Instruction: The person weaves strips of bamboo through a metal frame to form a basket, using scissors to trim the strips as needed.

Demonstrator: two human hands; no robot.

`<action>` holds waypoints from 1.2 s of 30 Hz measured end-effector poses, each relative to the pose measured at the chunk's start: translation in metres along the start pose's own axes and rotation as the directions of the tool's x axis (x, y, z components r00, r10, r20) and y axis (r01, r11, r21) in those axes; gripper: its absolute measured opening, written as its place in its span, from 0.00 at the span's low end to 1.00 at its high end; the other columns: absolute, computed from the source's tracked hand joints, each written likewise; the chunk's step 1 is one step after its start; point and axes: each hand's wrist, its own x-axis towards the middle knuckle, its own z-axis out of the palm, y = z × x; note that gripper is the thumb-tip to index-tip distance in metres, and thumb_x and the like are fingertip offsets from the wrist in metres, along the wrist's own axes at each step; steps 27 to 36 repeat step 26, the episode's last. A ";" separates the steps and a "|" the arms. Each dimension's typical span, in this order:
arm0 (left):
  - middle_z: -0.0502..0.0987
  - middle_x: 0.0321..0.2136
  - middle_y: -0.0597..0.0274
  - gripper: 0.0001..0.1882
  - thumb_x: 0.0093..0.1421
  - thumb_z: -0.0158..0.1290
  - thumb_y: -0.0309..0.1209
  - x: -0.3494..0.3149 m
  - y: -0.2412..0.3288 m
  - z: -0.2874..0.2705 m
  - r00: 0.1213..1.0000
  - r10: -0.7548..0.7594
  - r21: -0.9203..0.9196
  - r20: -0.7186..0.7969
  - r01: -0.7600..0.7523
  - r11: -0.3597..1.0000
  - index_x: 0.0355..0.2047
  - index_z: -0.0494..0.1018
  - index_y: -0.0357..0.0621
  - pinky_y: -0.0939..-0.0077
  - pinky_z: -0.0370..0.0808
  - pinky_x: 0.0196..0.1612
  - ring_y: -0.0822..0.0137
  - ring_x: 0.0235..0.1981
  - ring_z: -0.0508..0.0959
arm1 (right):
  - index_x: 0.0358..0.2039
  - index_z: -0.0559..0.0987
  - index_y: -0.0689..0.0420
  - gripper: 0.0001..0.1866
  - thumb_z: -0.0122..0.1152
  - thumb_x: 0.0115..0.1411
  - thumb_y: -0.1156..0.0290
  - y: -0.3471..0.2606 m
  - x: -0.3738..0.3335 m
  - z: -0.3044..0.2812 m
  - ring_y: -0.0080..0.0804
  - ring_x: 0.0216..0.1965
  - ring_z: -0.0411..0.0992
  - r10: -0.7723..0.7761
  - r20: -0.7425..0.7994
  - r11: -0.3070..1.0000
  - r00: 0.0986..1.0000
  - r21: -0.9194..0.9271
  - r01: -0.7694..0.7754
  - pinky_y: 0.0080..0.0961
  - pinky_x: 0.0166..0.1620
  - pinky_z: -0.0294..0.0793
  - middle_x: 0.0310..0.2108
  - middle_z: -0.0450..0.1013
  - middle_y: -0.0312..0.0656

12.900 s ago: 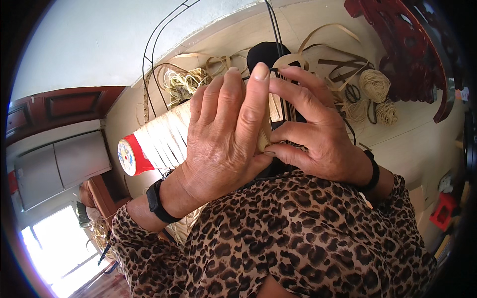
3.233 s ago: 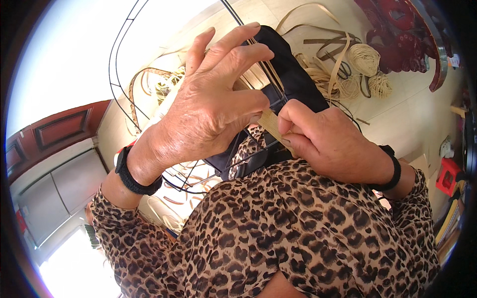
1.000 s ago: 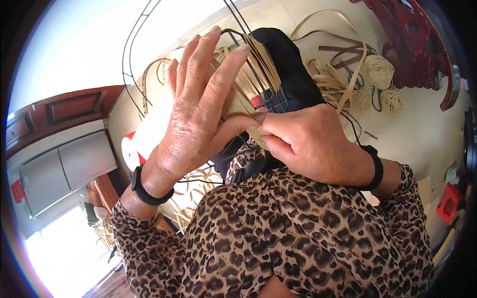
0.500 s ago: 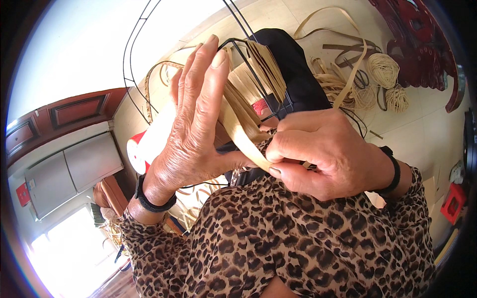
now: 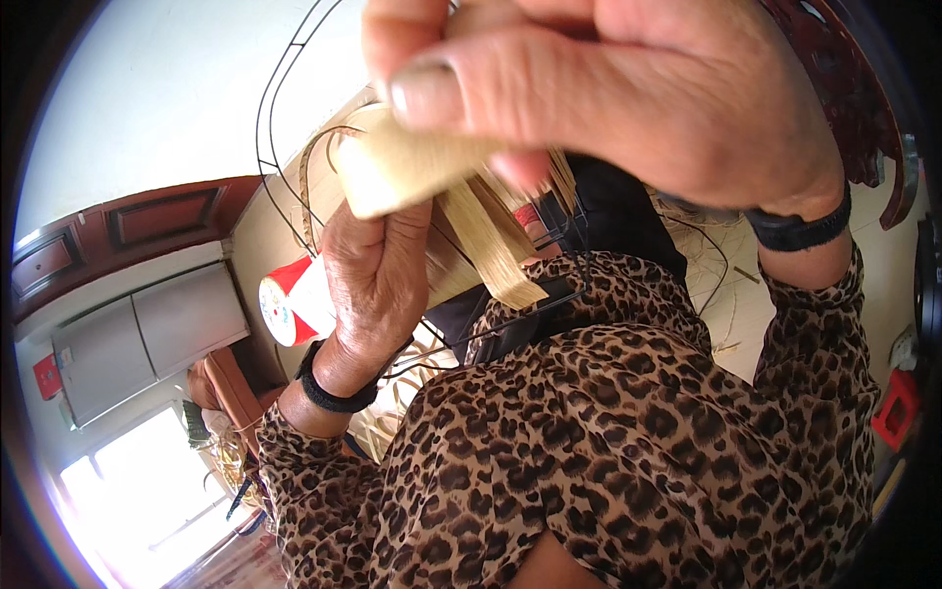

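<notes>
Close to the camera, my right hand is closed on a flat tan strip, pinching it between thumb and fingers. The strip loops broadly in front of my left hand, hiding part of it. That hand is closed at the side of a black wire frame wrapped with tan strips, thumb against the wrapping; its fingertips are partly hidden. Flat bands of wrapping cross the frame below the loop. A red and white spool is just left of my left wrist.
A tall black wire structure rises at the far left. Dark carved wooden furniture stands at the right. Loose tan strips lie beneath my left forearm, and a red object sits at the right edge.
My right hand has risen toward the camera, drawing the strip up into a loop. My left hand has lowered and closed from its spread position at the frame.
</notes>
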 end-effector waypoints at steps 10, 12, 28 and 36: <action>0.70 0.24 0.70 0.15 0.59 0.39 0.34 0.009 -0.004 0.004 0.990 -0.135 -0.288 0.041 0.141 0.947 0.41 0.67 0.38 0.91 0.65 0.24 0.83 0.22 0.66 | 0.22 0.68 0.58 0.07 0.52 0.38 0.79 -0.011 -0.018 -0.007 0.34 0.32 0.62 -0.317 0.058 0.670 0.947 -0.693 0.266 0.28 0.33 0.60 0.32 0.65 0.47; 0.69 0.22 0.70 0.15 0.59 0.40 0.34 0.012 -0.007 0.011 0.985 -0.173 -0.391 0.031 0.171 0.905 0.41 0.67 0.38 0.91 0.64 0.24 0.83 0.21 0.65 | 0.23 0.69 0.58 0.09 0.52 0.37 0.80 -0.015 -0.016 -0.010 0.36 0.34 0.63 -0.361 0.096 0.568 0.928 -0.766 0.300 0.29 0.36 0.61 0.34 0.65 0.48; 0.68 0.20 0.71 0.14 0.59 0.38 0.32 0.030 -0.004 0.030 0.982 -0.188 -0.478 0.008 0.169 0.862 0.42 0.66 0.38 0.91 0.63 0.21 0.84 0.18 0.63 | 0.23 0.72 0.58 0.10 0.59 0.36 0.76 0.027 0.021 0.011 0.41 0.41 0.63 -0.593 -0.024 0.470 0.805 -0.822 0.322 0.31 0.41 0.62 0.37 0.64 0.49; 0.68 0.20 0.71 0.14 0.59 0.38 0.32 0.030 -0.004 0.030 0.982 -0.188 -0.478 0.008 0.169 0.862 0.42 0.66 0.38 0.91 0.63 0.21 0.84 0.18 0.63 | 0.23 0.72 0.58 0.10 0.59 0.36 0.76 0.027 0.021 0.011 0.41 0.41 0.63 -0.593 -0.024 0.470 0.805 -0.822 0.322 0.31 0.41 0.62 0.37 0.64 0.49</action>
